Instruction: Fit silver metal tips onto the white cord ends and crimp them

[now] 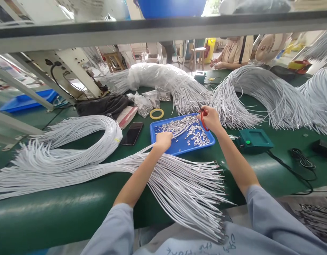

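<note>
My left hand [164, 141] is closed around a few white cables [183, 130] over the near left part of a blue tray [176, 151]. Their far ends lie among small silvery metal pieces [198, 136] in that tray. At the tray's far right corner, my right hand [210, 118] grips red-handled scissors [204, 122], blades pointing up and away. Under my left forearm, a large bundle of white cables [184, 184] fans out to the right, its ends near my body.
Left of the tray lie a phone [132, 133], a coiled cable bundle [105, 141] and a dark cloth [105, 106]. Behind it are yellow tape [156, 113] and bags of metal pieces [143, 106]. A green device [255, 139] stands right. A co-worker [236, 53] sits across. A shelf [163, 33] crosses overhead.
</note>
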Motion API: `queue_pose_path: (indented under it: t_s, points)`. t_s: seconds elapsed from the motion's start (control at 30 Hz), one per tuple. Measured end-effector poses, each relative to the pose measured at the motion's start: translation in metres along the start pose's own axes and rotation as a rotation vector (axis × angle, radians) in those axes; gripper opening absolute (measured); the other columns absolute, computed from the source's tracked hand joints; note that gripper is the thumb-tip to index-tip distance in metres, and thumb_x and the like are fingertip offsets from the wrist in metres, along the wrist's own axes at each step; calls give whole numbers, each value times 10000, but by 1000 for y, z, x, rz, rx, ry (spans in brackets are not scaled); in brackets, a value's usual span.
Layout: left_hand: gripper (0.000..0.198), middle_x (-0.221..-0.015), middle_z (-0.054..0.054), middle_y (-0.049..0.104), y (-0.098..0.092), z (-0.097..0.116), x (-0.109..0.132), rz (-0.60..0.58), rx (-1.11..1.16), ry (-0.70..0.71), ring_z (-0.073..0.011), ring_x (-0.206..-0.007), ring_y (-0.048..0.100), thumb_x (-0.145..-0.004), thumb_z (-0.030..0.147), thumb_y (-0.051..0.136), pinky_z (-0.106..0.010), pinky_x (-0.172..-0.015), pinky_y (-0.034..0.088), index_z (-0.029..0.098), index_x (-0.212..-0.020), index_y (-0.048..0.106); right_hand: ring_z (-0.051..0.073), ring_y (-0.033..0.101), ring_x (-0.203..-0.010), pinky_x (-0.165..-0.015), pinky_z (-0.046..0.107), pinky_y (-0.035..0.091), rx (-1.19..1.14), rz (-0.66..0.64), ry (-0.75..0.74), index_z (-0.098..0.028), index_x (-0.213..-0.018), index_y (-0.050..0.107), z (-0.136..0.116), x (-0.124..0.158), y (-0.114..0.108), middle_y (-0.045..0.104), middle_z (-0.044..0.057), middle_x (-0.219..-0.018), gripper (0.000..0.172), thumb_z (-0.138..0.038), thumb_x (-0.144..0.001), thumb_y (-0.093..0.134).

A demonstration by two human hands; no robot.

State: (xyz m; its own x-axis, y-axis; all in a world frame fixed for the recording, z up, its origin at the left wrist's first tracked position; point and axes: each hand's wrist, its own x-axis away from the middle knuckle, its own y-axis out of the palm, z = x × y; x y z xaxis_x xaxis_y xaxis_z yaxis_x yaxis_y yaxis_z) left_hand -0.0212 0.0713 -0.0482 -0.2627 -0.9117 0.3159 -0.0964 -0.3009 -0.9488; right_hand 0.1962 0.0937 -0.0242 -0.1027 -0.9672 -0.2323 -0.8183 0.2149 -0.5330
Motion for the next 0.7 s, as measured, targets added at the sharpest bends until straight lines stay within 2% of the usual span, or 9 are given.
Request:
queue_pose_path:
  t_s: [0.1, 0.23, 0.4, 0.57, 0.7]
  points:
    - [316, -1183, -97, 643, 6, -10, -8, -32, -17, -55, -212, -1068, 637, -943, 353, 610, -435, -933, 550, 130, -1167, 621, 149, 530, -620, -648, 285, 410, -69, 64, -31, -176, -811, 599, -3, 2, -2, 598, 9, -645, 162, -274, -684, 575]
    - [339, -1203, -101, 629, 15, -16, -18, -19, -15, -109, -215, -1066, 634, -948, 359, 601, -434, -918, 557, 136, -1203, 603, 154, 530, -591, -611, 285, 408, -150, 125, -59, -193, -779, 580, -3, 2, -4, 596, 0, -619, 180, -345, -682, 580]
    - [347, -1218, -103, 622, 22, -19, -26, 1, 24, -136, -219, -1078, 629, -947, 360, 601, -438, -924, 554, 139, -1215, 597, 157, 528, -566, -574, 289, 417, -231, 138, -78, -209, -775, 564, -8, 7, -6, 604, -3, -602, 218, -403, -690, 616]
    - [345, -1219, -102, 624, 22, -19, -24, 42, 103, -157, -224, -1093, 624, -947, 365, 599, -452, -943, 543, 139, -1207, 602, 148, 519, -562, -569, 286, 414, -281, 155, -119, -205, -780, 576, -14, 12, -7, 592, -14, -596, 229, -395, -682, 657]
    - [316, -1186, -95, 637, 14, -26, -18, 95, 224, -143, -222, -1098, 620, -945, 376, 600, -462, -964, 524, 133, -1146, 624, 135, 531, -569, -583, 284, 426, -324, 212, -152, -196, -800, 588, -16, 12, -5, 612, -12, -633, 232, -380, -681, 663]
